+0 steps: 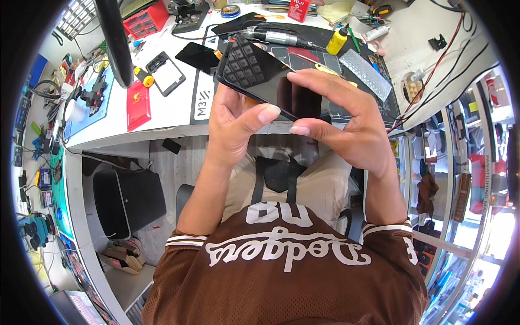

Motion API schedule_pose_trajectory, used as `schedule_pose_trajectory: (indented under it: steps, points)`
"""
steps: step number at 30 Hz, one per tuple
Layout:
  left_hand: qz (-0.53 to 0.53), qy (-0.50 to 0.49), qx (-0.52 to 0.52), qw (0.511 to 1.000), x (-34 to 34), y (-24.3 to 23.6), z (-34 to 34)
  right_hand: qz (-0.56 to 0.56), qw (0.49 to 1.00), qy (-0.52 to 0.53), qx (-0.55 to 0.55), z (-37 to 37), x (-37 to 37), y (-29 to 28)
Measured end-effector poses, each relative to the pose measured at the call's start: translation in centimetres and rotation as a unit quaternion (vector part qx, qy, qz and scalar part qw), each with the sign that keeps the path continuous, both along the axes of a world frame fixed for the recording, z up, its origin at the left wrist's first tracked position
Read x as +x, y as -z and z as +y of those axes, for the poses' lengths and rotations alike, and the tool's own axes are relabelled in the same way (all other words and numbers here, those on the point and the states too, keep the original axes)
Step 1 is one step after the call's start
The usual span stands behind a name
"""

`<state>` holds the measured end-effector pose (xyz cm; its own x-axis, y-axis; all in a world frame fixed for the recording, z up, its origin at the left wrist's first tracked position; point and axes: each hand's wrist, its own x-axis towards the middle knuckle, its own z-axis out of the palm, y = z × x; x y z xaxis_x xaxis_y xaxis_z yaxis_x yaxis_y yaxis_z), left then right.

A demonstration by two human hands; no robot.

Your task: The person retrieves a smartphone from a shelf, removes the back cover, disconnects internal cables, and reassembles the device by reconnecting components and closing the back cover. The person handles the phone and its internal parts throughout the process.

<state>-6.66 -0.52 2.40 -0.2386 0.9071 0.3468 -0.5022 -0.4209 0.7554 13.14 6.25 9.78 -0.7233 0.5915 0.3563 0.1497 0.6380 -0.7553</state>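
White workbench (176, 112) spans room; grey floor (177, 169) beneath; glass-shelved cabinet (444, 243) at right, bright light (502, 184) glaring there.

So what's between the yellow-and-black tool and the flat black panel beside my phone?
A dark phone frame lies between the tool and panel in the head view.

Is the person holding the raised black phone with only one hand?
No, the left hand and the right hand both hold the black phone.
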Motion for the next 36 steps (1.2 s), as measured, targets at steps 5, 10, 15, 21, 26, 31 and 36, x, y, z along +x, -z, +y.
schedule_pose_trajectory:
  steps: [5, 10, 15, 21, 26, 31, 36]
  points:
    - [-0.002, 0.004, 0.026, 1.000, 0.0, 0.5, 0.3, 0.006, 1.000, -0.011, -0.008, -0.1, -0.2, 0.3]
    - [0.003, 0.012, 0.020, 1.000, 0.0, 0.2, 0.0, -0.003, 1.000, -0.009, 0.006, -0.2, -0.4, 0.5]
    - [-0.013, 0.012, 0.026, 1.000, 0.3, 0.2, 0.1, 0.020, 0.998, -0.022, 0.061, -0.8, -0.8, 1.3]
    - [-0.049, 0.024, 0.000, 0.999, 0.2, 0.0, 0.1, 0.050, 0.983, -0.102, 0.142, -0.3, -0.4, 2.1]
    - [-0.111, 0.083, 0.013, 0.990, 0.6, 0.5, -0.3, 0.020, 0.964, -0.110, 0.241, -0.2, -0.5, 2.2]
    - [-0.128, 0.121, 0.008, 0.984, 1.2, 1.1, -0.6, -0.003, 0.954, -0.104, 0.279, -0.5, -0.7, 2.2]
    - [-0.095, 0.108, -0.054, 0.988, 1.1, 1.6, -1.0, -0.028, 0.966, -0.098, 0.236, -1.6, -0.8, 1.3]
